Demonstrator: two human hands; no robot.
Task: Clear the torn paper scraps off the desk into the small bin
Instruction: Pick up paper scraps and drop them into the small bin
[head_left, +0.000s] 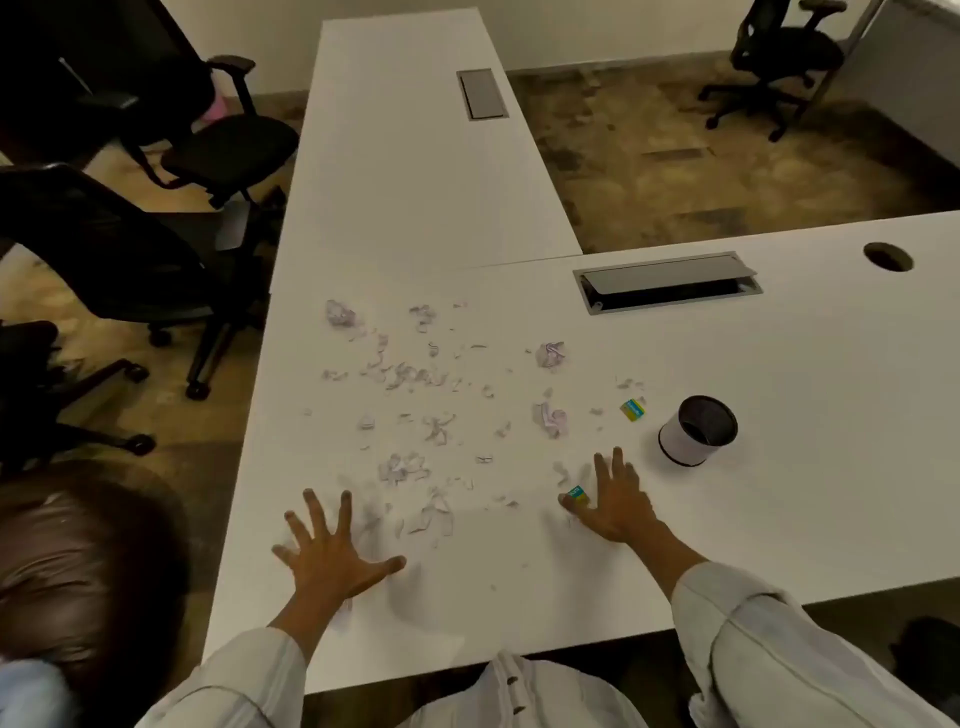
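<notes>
Torn paper scraps (415, 374), pale and crumpled, lie scattered across the centre of the white surface (779, 493). The small bin (697, 429), white with a dark interior, stands upright at centre right. The left hand (332, 558) and right hand (615, 501) rest flat, fingers spread, gripping nothing. Black office chairs (156, 249) occupy the upper left.

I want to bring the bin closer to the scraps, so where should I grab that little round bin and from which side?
Wrap the right hand around the white side wall of the small bin, coming from its near left side. It stands upright, open top up, beside that hand, and the round wall probably suits a wrap-around grasp. The rim looks thin, so pinching it seems less steady.
</notes>
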